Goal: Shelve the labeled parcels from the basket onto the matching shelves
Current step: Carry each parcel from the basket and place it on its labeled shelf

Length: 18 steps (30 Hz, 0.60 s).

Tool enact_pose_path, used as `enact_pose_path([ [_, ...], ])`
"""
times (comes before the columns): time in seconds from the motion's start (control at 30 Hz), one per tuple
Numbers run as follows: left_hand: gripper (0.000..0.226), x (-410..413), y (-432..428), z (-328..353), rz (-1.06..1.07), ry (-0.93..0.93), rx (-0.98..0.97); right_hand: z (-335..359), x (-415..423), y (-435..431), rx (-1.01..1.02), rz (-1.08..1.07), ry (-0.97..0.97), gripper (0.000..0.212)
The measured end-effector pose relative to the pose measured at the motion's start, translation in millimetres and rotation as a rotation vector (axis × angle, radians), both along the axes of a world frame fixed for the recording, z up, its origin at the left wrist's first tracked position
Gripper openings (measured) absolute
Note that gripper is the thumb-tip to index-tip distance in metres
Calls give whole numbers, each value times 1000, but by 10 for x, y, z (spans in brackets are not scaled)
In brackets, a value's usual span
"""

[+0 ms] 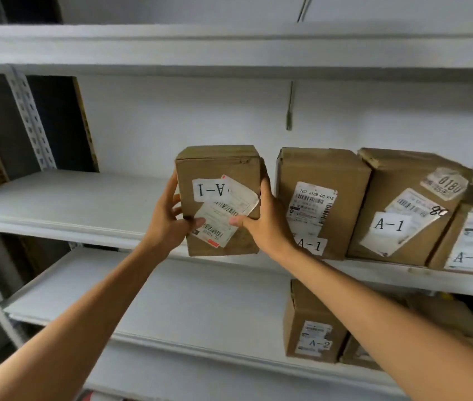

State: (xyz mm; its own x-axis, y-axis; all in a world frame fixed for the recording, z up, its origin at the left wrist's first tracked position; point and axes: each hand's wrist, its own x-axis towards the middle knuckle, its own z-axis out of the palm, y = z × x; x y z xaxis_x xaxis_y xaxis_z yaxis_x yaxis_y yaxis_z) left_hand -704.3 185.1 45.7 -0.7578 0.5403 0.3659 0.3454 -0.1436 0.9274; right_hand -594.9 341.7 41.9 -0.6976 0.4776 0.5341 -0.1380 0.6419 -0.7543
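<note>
box (217, 180), centre frame, label upside down | left hand (168, 218) clasps its left side | right hand (261, 218) clasps its right side | at shelf (70, 198) edge, beside standing boxes (319, 198)

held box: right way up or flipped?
Flipped. The held box shows its A-1 sticker upside down; the shelved boxes' A-1 labels read upright.

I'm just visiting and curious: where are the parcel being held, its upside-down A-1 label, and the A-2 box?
Held parcel (217, 166): head view, upper front face.
Upside-down A-1 label (210, 189): head view, label's middle.
A-2 box (314, 311): head view, front face.
</note>
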Motion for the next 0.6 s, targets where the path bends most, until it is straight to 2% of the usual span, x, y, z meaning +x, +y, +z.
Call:
enact_pose_path([
  [0.07,94,-72,48,4,-6,32,-42,-23,-13,-14,55,-62,-5,114],
  [0.17,88,-164,81,8,-19,82,-93,-8,-19,-86,210,-137,-60,100],
  [0.27,82,-216,93,-47,-11,123,-104,54,-40,-221,398,-230,17,107],
  [0.33,77,-230,106,-82,-3,142,-111,153,-74,-265,606,-356,108,103],
  [0.4,71,-226,126,-74,2,137,-128,294,-130,-306,852,-464,123,89],
  [0.47,64,-222,151,-58,6,120,-154,446,-181,-335,966,-468,39,82],
  [0.6,64,-227,211,-39,-14,155,-184,627,-201,-335,1018,-482,-98,71],
])
